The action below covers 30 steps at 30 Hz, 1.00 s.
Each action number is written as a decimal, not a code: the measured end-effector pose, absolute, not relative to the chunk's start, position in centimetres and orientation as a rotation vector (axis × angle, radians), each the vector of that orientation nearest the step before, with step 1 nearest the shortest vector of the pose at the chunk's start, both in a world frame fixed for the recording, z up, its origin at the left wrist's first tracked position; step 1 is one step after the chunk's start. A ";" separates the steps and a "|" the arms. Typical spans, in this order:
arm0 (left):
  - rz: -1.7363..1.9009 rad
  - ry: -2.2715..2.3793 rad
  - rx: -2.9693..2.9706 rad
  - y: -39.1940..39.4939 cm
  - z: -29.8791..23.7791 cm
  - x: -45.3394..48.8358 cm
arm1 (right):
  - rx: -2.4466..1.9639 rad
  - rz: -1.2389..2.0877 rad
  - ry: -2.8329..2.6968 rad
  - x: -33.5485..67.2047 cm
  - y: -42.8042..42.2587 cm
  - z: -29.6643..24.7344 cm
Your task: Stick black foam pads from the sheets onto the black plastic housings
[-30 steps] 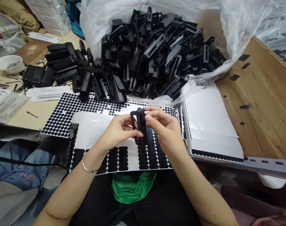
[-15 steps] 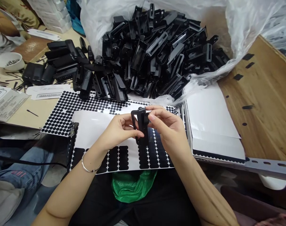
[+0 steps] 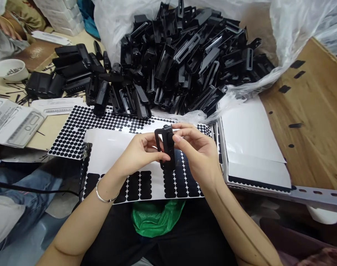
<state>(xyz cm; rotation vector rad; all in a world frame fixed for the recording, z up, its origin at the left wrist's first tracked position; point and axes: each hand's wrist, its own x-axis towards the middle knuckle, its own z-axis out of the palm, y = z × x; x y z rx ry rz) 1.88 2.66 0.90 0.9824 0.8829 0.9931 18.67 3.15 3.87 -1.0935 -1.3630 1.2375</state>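
Note:
My left hand (image 3: 146, 151) is closed around the lower part of a black plastic holder (image 3: 170, 159) with an open slotted frame on its left side. The holder stands nearly upright above the sticker sheet. My right hand (image 3: 197, 147) pinches its upper right edge, thumb in front and fingers behind. A small round black piece (image 3: 170, 138), which looks like a dot sticker, lies against the holder by my right thumb. Beneath my hands is a white sheet of black stickers (image 3: 133, 186), with bare backing where some are gone.
A big pile of black plastic holders (image 3: 185, 59) fills a clear plastic bag (image 3: 110, 26) behind my hands. Paper sheets (image 3: 251, 140) are stacked to the right. A white bowl (image 3: 10, 70) and another person's hand (image 3: 6, 26) are at the left.
My right thumb has shifted slightly left, and the round black piece now sits against the holder's face. At the far left, the other person's hand has moved and the printed boxes lie differently.

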 end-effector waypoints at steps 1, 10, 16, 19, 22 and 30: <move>0.991 0.886 0.978 2.7 0.9 1.9 | -1.093 1.233 -1.366 18.6 3.1 3.8; 0.997 0.911 0.996 2.6 0.9 1.9 | -1.097 1.219 -1.349 18.4 3.1 3.5; 1.008 0.907 1.007 2.6 0.9 1.9 | -1.091 1.184 -1.354 18.2 3.0 3.7; 1.017 0.905 1.009 2.6 0.8 1.8 | -1.089 1.162 -1.355 18.0 3.0 3.7; 1.026 0.901 1.015 2.6 0.6 1.8 | -1.087 1.146 -1.357 17.9 2.9 3.6; 1.051 0.896 1.017 2.6 0.7 1.9 | -1.035 1.111 -1.350 17.9 2.9 3.1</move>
